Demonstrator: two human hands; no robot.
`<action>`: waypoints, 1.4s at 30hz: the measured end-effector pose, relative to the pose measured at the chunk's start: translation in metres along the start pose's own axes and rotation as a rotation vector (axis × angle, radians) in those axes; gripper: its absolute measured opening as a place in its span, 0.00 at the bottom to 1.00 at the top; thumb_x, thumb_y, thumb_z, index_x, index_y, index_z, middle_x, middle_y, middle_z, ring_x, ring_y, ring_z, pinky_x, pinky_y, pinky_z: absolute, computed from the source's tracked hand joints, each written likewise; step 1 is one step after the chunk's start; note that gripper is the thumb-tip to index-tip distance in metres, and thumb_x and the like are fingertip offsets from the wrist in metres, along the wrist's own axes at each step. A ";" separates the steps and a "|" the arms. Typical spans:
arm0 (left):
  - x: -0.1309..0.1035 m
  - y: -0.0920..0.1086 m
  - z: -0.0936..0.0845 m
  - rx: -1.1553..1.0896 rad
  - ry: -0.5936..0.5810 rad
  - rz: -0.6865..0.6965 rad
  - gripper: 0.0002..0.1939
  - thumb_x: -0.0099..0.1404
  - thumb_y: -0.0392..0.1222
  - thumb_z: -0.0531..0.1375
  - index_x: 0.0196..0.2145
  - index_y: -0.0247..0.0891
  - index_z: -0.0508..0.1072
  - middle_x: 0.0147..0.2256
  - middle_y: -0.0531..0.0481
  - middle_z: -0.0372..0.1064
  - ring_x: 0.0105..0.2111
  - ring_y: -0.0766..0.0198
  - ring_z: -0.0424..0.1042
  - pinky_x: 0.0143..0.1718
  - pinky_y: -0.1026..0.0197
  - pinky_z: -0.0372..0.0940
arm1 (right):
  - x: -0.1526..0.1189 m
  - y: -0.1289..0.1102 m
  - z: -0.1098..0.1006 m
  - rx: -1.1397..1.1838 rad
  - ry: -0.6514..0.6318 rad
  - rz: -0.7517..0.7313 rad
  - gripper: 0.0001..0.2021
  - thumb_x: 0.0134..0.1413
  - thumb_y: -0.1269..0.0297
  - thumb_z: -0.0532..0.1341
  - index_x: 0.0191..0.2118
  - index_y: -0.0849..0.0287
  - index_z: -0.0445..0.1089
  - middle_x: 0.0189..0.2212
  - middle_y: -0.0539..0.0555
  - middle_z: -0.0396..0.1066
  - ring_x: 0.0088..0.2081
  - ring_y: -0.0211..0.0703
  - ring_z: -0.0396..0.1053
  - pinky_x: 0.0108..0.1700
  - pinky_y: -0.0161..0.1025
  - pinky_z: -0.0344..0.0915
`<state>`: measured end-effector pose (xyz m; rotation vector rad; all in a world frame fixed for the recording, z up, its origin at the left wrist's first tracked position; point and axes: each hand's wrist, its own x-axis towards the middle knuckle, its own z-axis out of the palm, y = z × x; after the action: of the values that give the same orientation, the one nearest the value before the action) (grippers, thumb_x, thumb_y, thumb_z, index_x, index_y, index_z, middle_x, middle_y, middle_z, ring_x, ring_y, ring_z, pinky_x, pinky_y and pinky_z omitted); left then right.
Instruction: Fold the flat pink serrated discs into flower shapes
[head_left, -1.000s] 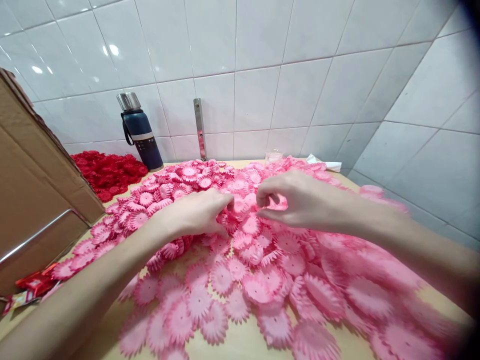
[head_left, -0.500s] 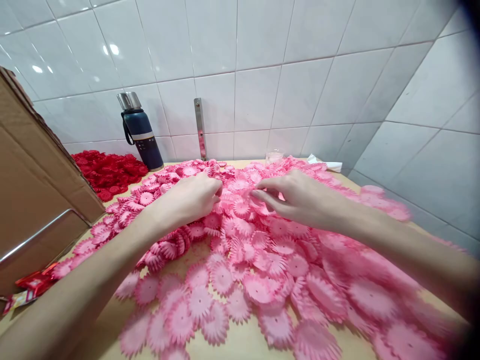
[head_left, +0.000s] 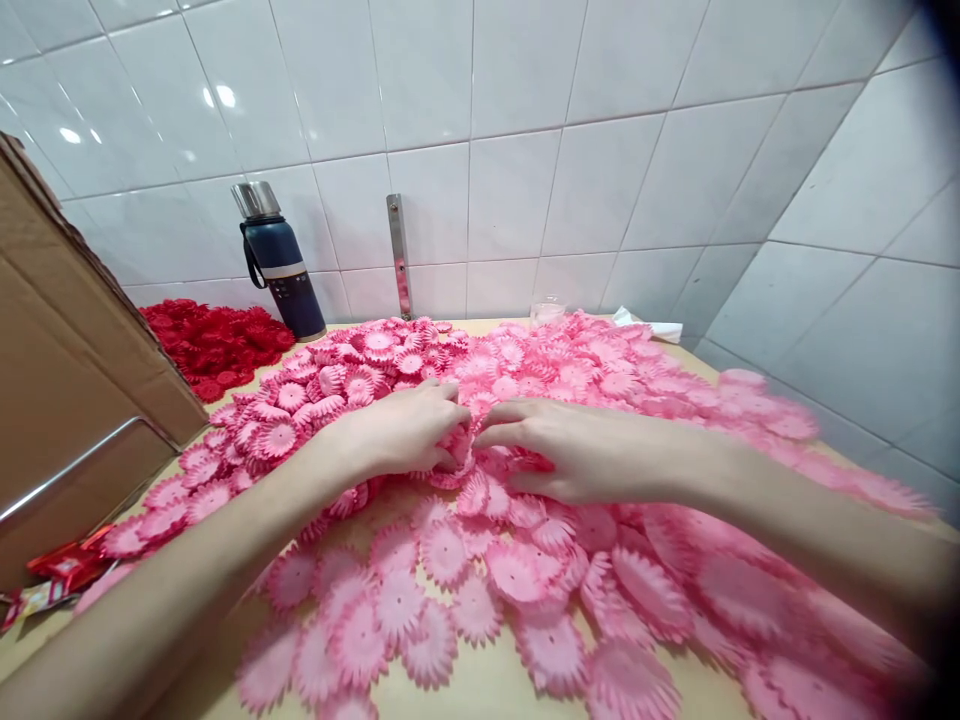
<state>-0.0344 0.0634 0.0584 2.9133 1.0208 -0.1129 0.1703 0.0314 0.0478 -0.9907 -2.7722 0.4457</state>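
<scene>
A wide heap of pink scalloped flower petal discs [head_left: 442, 550], each with a small centre hole, spreads over the pale tabletop. In the middle of the heap my left hand [head_left: 416, 425] curls its fingers and thumb round some of these discs. Facing it from the right, my right hand [head_left: 547, 445] has its fingers bent over more discs, with deeper pink showing between fingers and thumb. The fingertips of both hands almost meet, and a few discs are bunched between them. How many each hand holds is hidden.
At the back left, a dark blue flask [head_left: 281, 270] stands beside a pile of red discs [head_left: 217, 345]. A cardboard box [head_left: 82, 320] borders the left, with a red wrapper [head_left: 71, 565] below. A clear cup [head_left: 547, 312] and white paper [head_left: 649, 325] lie near the tiled wall [head_left: 517, 200].
Both hands have come down and nearer to me. The right hand has moved left toward the left one, and its fingers have gone from a pinch to a wider grasp on the discs.
</scene>
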 end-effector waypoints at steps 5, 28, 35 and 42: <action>0.001 -0.007 -0.001 0.052 0.056 0.024 0.08 0.61 0.31 0.53 0.30 0.34 0.71 0.34 0.45 0.68 0.33 0.62 0.67 0.33 0.61 0.59 | 0.001 0.004 -0.005 -0.013 -0.008 0.060 0.08 0.58 0.64 0.55 0.39 0.57 0.71 0.37 0.55 0.69 0.35 0.43 0.68 0.37 0.41 0.63; 0.006 -0.012 -0.007 -0.189 0.453 -0.070 0.11 0.65 0.31 0.51 0.42 0.31 0.70 0.36 0.43 0.74 0.35 0.61 0.71 0.36 0.60 0.64 | 0.007 0.002 -0.007 -0.023 0.234 0.185 0.13 0.59 0.58 0.54 0.37 0.59 0.74 0.31 0.56 0.74 0.31 0.43 0.69 0.35 0.40 0.61; 0.003 0.007 -0.021 -0.490 0.607 -0.053 0.08 0.65 0.36 0.54 0.38 0.33 0.72 0.35 0.45 0.74 0.34 0.65 0.72 0.34 0.64 0.65 | 0.007 -0.006 -0.013 0.318 0.339 0.245 0.11 0.56 0.59 0.57 0.30 0.59 0.70 0.24 0.51 0.72 0.26 0.38 0.68 0.30 0.36 0.62; 0.002 -0.004 -0.021 -0.342 0.495 -0.209 0.24 0.68 0.50 0.48 0.17 0.36 0.62 0.18 0.53 0.59 0.21 0.67 0.59 0.26 0.61 0.55 | 0.006 -0.005 -0.019 0.393 0.415 0.347 0.11 0.54 0.60 0.56 0.27 0.60 0.70 0.24 0.52 0.71 0.28 0.41 0.69 0.29 0.37 0.62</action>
<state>-0.0343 0.0697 0.0786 2.5614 1.2510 0.7324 0.1676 0.0358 0.0672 -1.2870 -2.0510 0.7054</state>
